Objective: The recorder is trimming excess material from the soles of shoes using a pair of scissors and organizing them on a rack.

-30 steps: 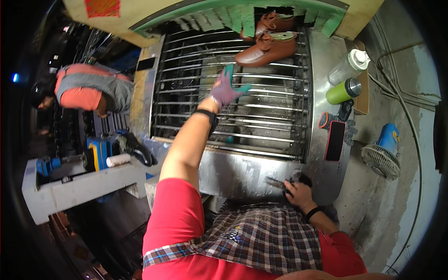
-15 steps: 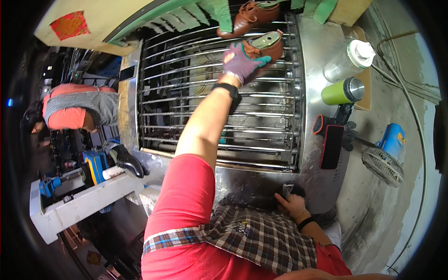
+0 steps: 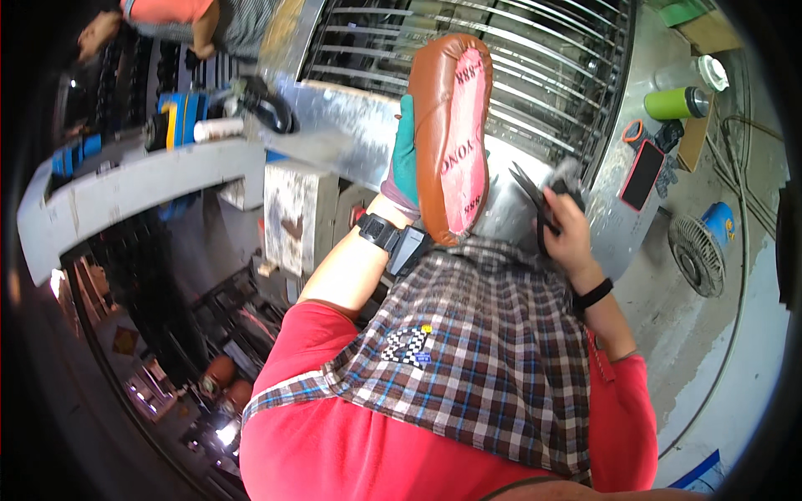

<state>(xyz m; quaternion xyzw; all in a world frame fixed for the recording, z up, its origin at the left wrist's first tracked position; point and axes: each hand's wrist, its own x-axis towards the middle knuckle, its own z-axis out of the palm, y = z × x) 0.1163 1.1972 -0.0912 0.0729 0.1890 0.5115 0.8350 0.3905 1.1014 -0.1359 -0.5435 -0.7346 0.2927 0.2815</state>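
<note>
My left hand (image 3: 403, 163), in a teal and purple glove, is closed around a brown leather shoe (image 3: 430, 138) held up in front of my apron. The shoe stands lengthwise with its pink, printed underside turned up toward me, and most of the gloved fingers are hidden behind it. Dark scissors (image 3: 536, 200) are in my bare right hand (image 3: 570, 238), just right of the shoe. Their blades point up and to the left, slightly apart, without touching the shoe.
Beyond the shoe lies a rack of metal rollers (image 3: 535, 63) in a steel table (image 3: 351, 125). On its right side are a phone (image 3: 642, 175), a green bottle (image 3: 672, 103) and a clear bottle. A fan (image 3: 697, 255) stands farther right. Another person (image 3: 238, 25) is at the far left.
My left hand has lifted a brown shoe off the rollers, brought it close to me and turned its underside up. My right hand has risen from the table's near edge with the scissors.
</note>
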